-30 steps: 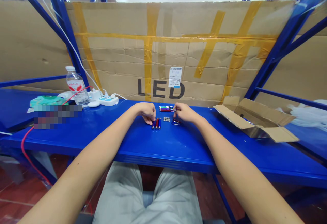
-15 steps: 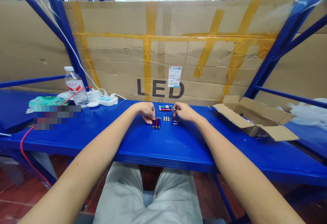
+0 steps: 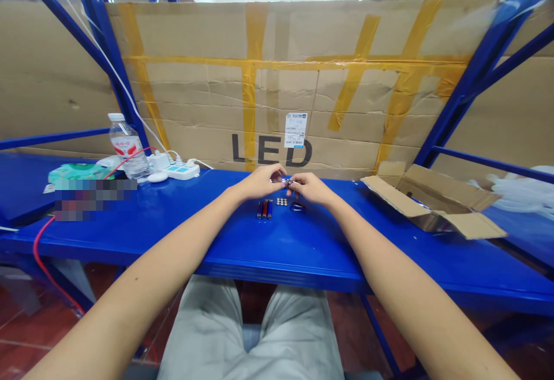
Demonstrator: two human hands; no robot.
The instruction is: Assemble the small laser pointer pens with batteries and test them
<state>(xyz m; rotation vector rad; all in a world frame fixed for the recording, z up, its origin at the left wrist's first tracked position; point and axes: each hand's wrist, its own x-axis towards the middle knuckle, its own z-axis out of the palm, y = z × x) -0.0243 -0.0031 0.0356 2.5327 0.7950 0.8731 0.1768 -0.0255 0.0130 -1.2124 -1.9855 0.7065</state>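
My left hand (image 3: 263, 181) and my right hand (image 3: 309, 187) meet at the back of the blue table, fingers closed in pinches. Between the fingertips shows a small shiny piece (image 3: 286, 182), too small to name. The hands hide the row of slim coloured tubes behind them. Below my left hand stand side by side several short dark-red and blue metallic cylinders (image 3: 264, 209). Small silver button-like discs (image 3: 281, 201) lie in rows under the fingertips. Just below my right hand rests a dark blue carabiner-like loop (image 3: 297, 207).
An opened cardboard box (image 3: 433, 198) sits on the right of the table (image 3: 303, 247). At left are a water bottle (image 3: 128, 146), a white power strip (image 3: 182, 170) with cords, and a green packet (image 3: 80, 170). Large taped cardboard (image 3: 194, 103) forms the back wall.
My left hand has left the short cylinders and moved right and slightly back to meet my right hand. The right hand stays about where it was. The slim tubes are now covered.
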